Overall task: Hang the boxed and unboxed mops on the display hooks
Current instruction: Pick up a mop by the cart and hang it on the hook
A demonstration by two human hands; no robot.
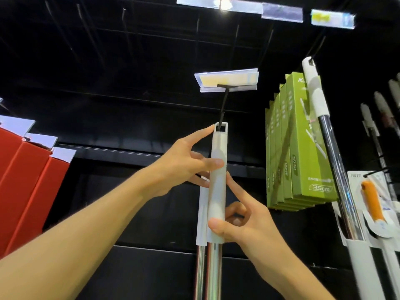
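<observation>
Two bare forearms in my view, no sleeves showing anywhere along them. One enters from the lower left of the frame, long, running up toward centre; the other comes in from the bottom edge, lower right of centre, shorter in view. Left hand [184, 161] near centre frame, right hand [242, 217] just below it. No gloves. I see no rings, watch or bands on wrists or fingers. Nails short, unpainted as far as I can tell. Slight motion blur at the lower edges of both arms; finer detail there not readable.
</observation>
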